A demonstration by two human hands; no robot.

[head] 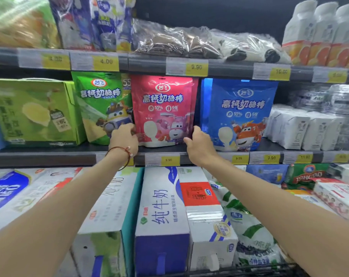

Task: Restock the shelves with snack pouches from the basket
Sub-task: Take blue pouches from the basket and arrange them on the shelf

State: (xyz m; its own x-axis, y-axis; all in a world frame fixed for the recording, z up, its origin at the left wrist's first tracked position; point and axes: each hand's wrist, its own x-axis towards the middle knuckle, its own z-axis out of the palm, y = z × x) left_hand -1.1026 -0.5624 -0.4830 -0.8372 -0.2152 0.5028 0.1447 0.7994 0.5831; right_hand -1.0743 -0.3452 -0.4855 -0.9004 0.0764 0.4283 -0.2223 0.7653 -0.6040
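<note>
Lower tier: milk cartons (161, 206) lay packed side by side under both forearms, and a green beer pack (305, 174) lay further right.
Left hand (124, 138): red cord at the wrist, fingers curled round the left edge of the pink pouch (163, 108).
Right hand (197, 142): thumb raised, gripping the pouch's lower right edge.
Pink pouch: upright on the middle shelf (49, 154), near its front lip.
Pouch fronts: three in a row. The green pouch (101, 108) leaned against the pink one's left, and the blue pouch (239, 114) stood just beside its right.
Flanks: a green box (33, 112) stood to the left and white packs (301, 128) to the right.
Upper shelf: film-wrapped packs (179, 41) and white bottles (321, 35).
</note>
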